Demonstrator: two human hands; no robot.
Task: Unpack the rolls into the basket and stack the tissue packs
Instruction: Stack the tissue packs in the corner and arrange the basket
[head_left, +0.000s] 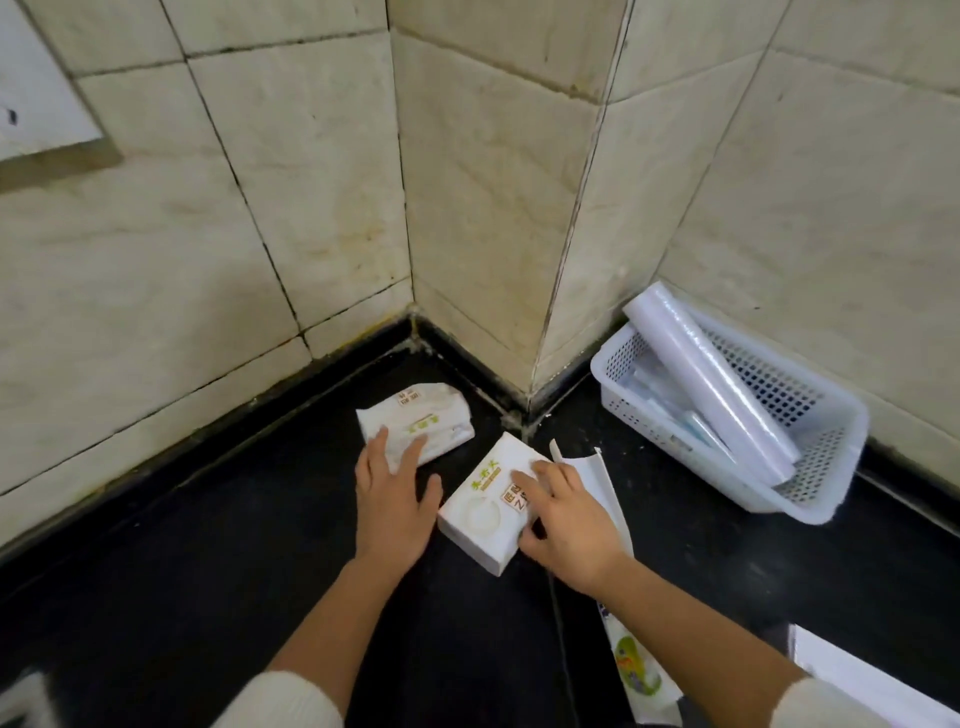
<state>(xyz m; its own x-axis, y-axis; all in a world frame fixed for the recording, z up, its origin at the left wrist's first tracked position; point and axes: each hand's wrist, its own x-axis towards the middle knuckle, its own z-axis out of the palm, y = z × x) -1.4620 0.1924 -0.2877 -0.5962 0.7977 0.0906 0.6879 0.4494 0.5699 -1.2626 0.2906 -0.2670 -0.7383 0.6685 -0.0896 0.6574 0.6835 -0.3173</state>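
Two white tissue packs lie on the black counter near the tiled corner. The far tissue pack (418, 422) has my left hand (396, 499) resting flat on its near edge, fingers spread. The near tissue pack (485, 512) is tilted, and my right hand (566, 525) grips its right end, fingers on top and thumb on the side. A white perforated basket (826, 462) stands at the right against the wall. A long roll wrapped in clear film (711, 384) leans in it over other rolls.
Torn white plastic wrapping (615, 571) with a coloured print lies under and behind my right hand. A white sheet or box (857, 675) sits at the bottom right. Tiled walls form a jutting corner behind the packs. Black counter spreads to the left.
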